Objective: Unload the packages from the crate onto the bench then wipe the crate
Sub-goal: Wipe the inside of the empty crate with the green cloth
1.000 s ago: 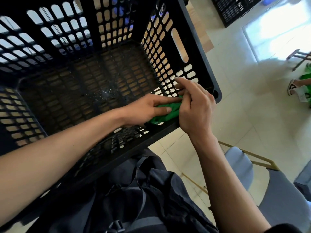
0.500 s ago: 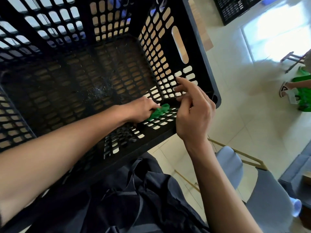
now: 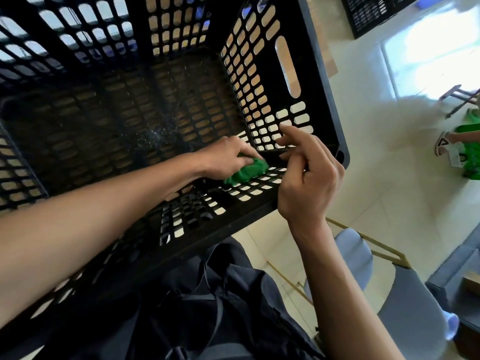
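Observation:
A large black slotted crate (image 3: 330, 81) fills the upper left of the view, with nothing but a patch of pale specks on its floor. My left hand (image 3: 226, 158) reaches inside and grips a bunched green cloth (image 3: 248, 172), pressing it against the near wall at the crate's near right corner. My right hand (image 3: 309, 178) holds the rim at that same corner, thumb and lower fingers curled over the edge, index finger raised.
A grey chair (image 3: 405, 302) with a gold frame stands at the lower right on the pale tiled floor. Another person's sandalled foot (image 3: 442, 144) and a green bag (image 3: 470, 154) are at the right edge. A second black crate (image 3: 374, 14) sits far top right.
My left hand slid the green cloth left along the near wall, then back right toward the corner. My right hand stayed on the corner rim.

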Demonstrator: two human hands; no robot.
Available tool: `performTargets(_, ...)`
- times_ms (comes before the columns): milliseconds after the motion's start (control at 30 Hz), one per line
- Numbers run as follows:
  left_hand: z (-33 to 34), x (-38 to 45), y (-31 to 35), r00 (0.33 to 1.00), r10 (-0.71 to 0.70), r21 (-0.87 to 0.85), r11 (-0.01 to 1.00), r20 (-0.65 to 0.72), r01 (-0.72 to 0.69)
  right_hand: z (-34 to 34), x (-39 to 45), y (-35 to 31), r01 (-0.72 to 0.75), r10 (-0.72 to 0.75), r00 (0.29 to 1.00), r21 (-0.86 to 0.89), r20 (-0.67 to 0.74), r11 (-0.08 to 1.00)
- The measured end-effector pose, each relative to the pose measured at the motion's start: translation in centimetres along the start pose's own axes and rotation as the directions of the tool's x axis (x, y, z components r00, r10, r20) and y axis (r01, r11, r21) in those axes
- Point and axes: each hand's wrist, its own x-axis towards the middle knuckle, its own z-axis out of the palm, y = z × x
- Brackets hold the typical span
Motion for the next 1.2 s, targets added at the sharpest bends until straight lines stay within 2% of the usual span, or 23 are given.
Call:
performTargets(133,-0.3,-1.8,1.6,0.995,0.096,-0.085,0.992,-0.012,-0.097,0.0,0.1,0.1,-0.002,0.002,1.0,0.003,0.007,1.0)
performTargets(233,-0.4,-2.2,2.8,0.986,0.135,-0.317,0.935,-0.095,-0.158,-0.1,0.1,0.1,0.006,-0.006,1.0,-0.004,0.002,1.0)
performTargets(333,0.0,-1.9,4.3,0.98,0.196,-0.373,0.908,-0.024,-0.191,-0.1,0.3,0.1,0.016,-0.017,1.0,-0.005,-0.012,1.0)
performTargets(467,1.1,-1.4,3.6,0.973,0.201,-0.161,0.97,0.116,-0.182,0.0,0.1,0.1,0.03,-0.029,0.999,0.026,-0.042,0.999)
performTargets(667,1.5,-0.6,1.0,0.98,0.191,0.002,0.982,0.05,-0.191,0.1,0.1,0.2,0.05,-0.048,0.997,0.039,-0.062,0.998)
performTargets(833,1.0,-0.8,-3.5,0.987,-0.028,0.267,0.964,0.16,-0.016,0.2,0.1,0.2,0.061,-0.058,0.996,0.045,-0.066,0.997)
performTargets(933,0.5,-1.1,-5.4,0.98,-0.135,0.307,0.948,0.146,0.084,0.1,0.1,0.2,0.056,-0.052,0.997,0.053,-0.063,0.997)
performTargets(1033,0.4,-1.0,-5.2,0.991,-0.126,0.194,0.974,0.044,0.115,0.2,0.1,0.3,0.057,-0.054,0.997,0.05,-0.058,0.997)
performTargets(1133,0.0,-0.9,-3.0,0.997,-0.07,-0.112,0.991,-0.011,0.068,0.3,0.1,0.2,0.058,-0.055,0.997,0.057,-0.053,0.997)
performTargets(1200,-1.1,-1.4,-0.7,1.0,0.002,-0.302,0.953,0.016,0.003,0.2,0.2,0.3,0.053,-0.051,0.998,0.053,-0.045,0.997)
